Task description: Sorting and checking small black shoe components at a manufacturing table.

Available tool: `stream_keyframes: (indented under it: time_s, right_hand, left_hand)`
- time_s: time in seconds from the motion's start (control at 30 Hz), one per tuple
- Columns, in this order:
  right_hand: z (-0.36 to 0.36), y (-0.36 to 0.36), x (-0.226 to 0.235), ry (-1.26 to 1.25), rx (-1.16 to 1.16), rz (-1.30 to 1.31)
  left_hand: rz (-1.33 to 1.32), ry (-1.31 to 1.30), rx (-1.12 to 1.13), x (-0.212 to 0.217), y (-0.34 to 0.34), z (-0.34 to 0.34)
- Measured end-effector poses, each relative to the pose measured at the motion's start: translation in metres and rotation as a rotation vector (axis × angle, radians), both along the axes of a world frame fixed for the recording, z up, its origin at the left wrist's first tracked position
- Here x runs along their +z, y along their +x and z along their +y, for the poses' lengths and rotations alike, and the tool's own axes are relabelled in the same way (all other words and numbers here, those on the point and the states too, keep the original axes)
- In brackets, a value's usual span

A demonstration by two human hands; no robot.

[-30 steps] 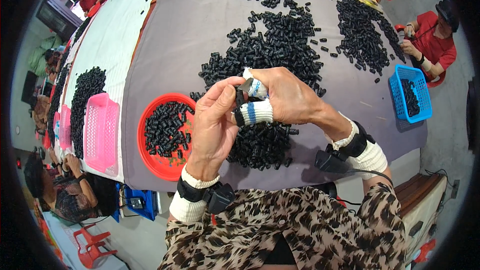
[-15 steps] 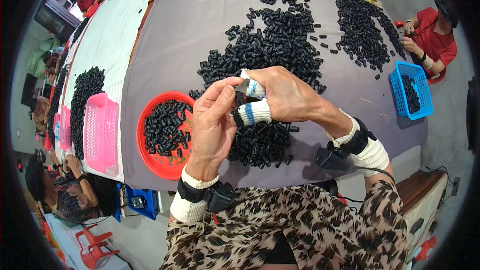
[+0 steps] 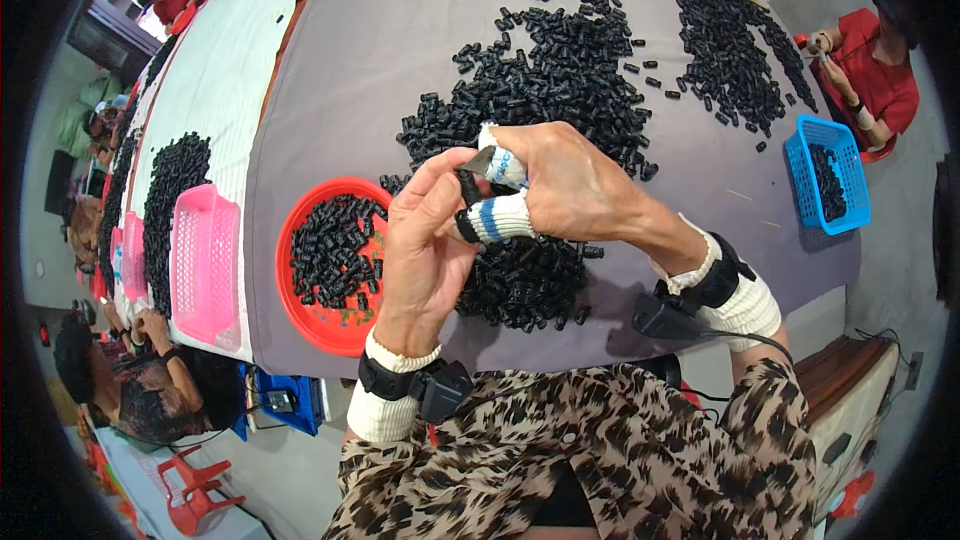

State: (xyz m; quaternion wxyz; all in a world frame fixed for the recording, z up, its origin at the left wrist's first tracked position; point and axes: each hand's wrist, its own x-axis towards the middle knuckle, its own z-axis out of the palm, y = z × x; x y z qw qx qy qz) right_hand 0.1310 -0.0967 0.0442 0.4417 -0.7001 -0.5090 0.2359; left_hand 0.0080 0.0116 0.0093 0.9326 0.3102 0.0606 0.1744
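Observation:
Above the table's near side, my two hands meet. My left hand [image 3: 425, 240] pinches a small black cylindrical piece [image 3: 467, 188] between thumb and fingertips. Cloth covers wrap the thumb and a finger of my right hand [image 3: 585, 185], the thumb's cover [image 3: 497, 218] being white with blue and black bands. From its grip a short pointed grey blade [image 3: 481, 160] sticks out, close against the piece; its handle end is hidden. Beneath and beyond my hands spreads a heap of similar black pieces [image 3: 560, 70]. Left of my left hand, a round red tray [image 3: 288, 285] holds more of them.
A pink basket [image 3: 232, 270] stands left of the red tray. At the table's right edge sits a blue basket [image 3: 858, 190] with black pieces, near a person in red [image 3: 880, 90]. Another person [image 3: 130, 380] works at the left. More pieces [image 3: 725, 50] lie at far right.
My right hand has shifted slightly left with the blade, and the black piece has tilted a little. Both hands keep their grip. The person in red has moved their hands.

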Motion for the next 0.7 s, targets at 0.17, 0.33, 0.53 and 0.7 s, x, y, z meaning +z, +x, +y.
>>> stream_keyframes:
  time_s: [0.17,0.33,0.53,0.7]
  right_hand:
    - [-0.0034,0.0014,-0.0009,0.014,-0.011,0.011]
    - [-0.0019,0.0030,-0.0044,0.068,-0.013,0.022]
    - [-0.0023,0.0042,-0.0055,0.072,0.014,-0.002]
    - [-0.0006,0.0037,-0.0053,0.075,0.065,-0.031]
  left_hand:
    - [0.056,0.139,0.009,0.0039,0.0032,0.0001]
    - [0.095,0.099,0.028,0.0050,0.0034,-0.0011]
    - [0.074,0.086,0.022,0.0020,0.0013,-0.0020]
    - [0.067,0.081,0.018,0.0038,-0.0003,-0.0030]
